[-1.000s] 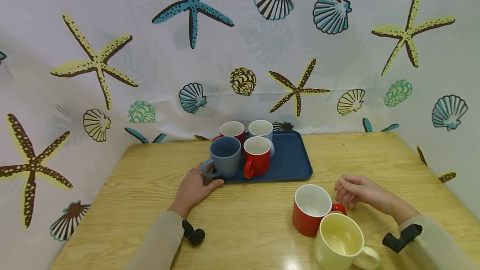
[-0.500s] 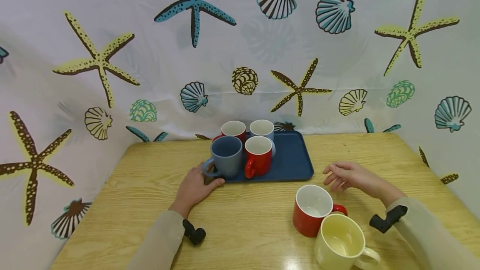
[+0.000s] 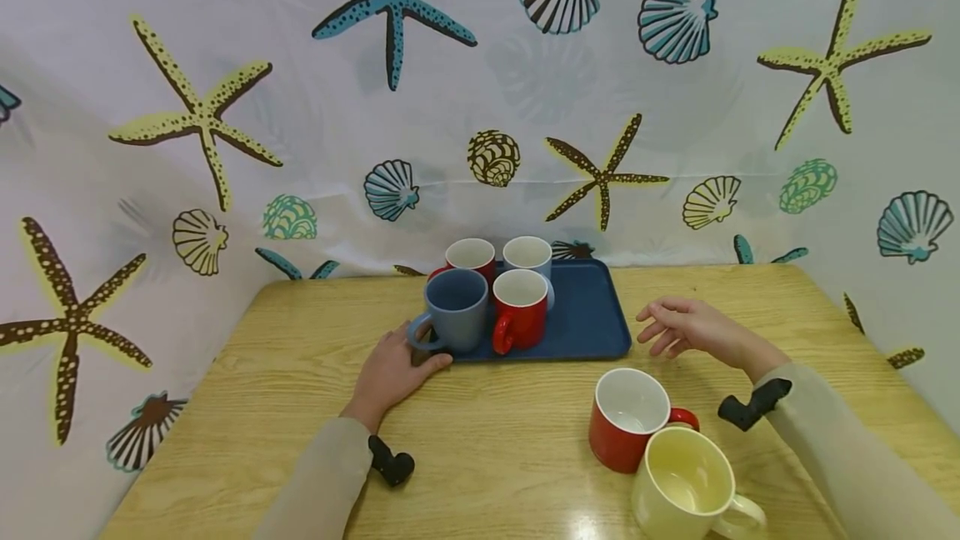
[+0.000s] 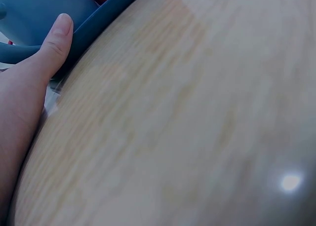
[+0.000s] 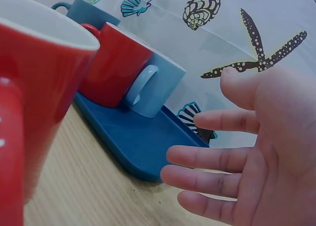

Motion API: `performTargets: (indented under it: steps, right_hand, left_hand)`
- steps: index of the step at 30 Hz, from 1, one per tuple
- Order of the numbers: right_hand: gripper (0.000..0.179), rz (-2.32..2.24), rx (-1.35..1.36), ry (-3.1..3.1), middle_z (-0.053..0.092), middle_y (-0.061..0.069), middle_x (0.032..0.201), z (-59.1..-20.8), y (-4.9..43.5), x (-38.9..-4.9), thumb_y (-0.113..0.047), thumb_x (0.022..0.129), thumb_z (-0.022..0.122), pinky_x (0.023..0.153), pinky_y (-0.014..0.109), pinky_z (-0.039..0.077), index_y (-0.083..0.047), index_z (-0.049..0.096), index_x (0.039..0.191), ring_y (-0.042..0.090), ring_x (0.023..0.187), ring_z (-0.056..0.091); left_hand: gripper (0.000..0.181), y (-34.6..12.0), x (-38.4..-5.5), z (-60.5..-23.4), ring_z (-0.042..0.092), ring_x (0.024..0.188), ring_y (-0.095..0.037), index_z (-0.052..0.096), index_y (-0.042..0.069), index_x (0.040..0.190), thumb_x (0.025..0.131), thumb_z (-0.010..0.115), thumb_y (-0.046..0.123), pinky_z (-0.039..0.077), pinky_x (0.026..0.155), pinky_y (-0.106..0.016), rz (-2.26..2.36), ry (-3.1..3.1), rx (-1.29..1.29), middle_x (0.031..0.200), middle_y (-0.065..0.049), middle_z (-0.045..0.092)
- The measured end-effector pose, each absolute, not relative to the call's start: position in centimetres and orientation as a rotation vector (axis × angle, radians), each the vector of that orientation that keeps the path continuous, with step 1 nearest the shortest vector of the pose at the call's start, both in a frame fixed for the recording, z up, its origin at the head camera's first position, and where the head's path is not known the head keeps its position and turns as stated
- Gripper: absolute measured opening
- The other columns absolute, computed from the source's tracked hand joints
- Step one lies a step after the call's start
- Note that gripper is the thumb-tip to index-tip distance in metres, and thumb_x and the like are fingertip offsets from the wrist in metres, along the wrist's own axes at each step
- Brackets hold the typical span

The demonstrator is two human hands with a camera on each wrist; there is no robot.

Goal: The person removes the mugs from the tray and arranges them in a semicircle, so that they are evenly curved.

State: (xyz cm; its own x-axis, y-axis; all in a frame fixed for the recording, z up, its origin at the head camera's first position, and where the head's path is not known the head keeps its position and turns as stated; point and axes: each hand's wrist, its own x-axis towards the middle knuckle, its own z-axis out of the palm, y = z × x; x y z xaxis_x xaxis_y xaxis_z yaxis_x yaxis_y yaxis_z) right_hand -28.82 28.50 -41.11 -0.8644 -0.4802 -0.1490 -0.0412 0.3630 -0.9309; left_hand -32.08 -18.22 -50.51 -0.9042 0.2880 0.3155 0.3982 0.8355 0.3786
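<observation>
A blue tray [image 3: 588, 315] lies at the back of the table, bearing a blue-grey mug [image 3: 457, 319], a red mug [image 3: 522, 315] beside it, another red mug [image 3: 471, 253] behind and a light blue mug [image 3: 528, 253]. My left hand [image 3: 390, 373] grips the tray's left front corner. In the left wrist view its thumb [image 4: 57, 38] lies over the rim; the other fingers are mostly hidden. My right hand [image 3: 701, 330] hovers off the tray's right edge, fingers loosely bent and holding nothing, also seen in the right wrist view as a palm with spread fingers [image 5: 207, 159].
A red mug [image 3: 628, 419] stands on the wooden table [image 3: 487, 448] in front of the right hand. A pale yellow mug [image 3: 686, 482] stands against it, nearer the front. Behind the table hangs a white curtain [image 3: 450, 123] with starfish and shells.
My right hand has moved forward and left, from beside the red mug's handle to near the tray's right edge. My left hand stays at the tray corner; the mugs have not moved.
</observation>
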Motion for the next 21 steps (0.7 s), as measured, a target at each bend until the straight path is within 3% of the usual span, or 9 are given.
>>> performTargets:
  steps: [11, 21]
  right_hand:
    - [0.053, -1.602, -0.469, 2.152, 0.051, 0.035, 0.120, -40.2, 27.5, -30.6, -0.038, 0.101, 0.036, 0.080, 0.044, 0.051, 0.006, 0.040, 0.130, 0.045, 0.100, 0.056]
    - [0.052, -1.655, -0.473, 2.133, 0.051, 0.032, 0.121, -38.5, 25.7, -32.4, -0.039, 0.100, 0.037, 0.085, 0.047, 0.048, 0.001, 0.038, 0.133, 0.048, 0.107, 0.052]
  left_hand:
    - [0.079, -18.1, -31.8, -50.2, 0.039, 0.127, -0.037, 0.048, 0.018, 0.138, 0.078, 0.053, 0.070, 0.025, 0.106, -0.052, -0.649, -2.799, -0.507, 0.134, -0.015, 0.049]
    - [0.081, -18.2, -32.0, -50.4, 0.037, 0.128, -0.038, 0.045, 0.021, 0.139, 0.077, 0.052, 0.072, 0.028, 0.104, -0.054, -0.648, -2.805, -0.485, 0.136, -0.015, 0.047]
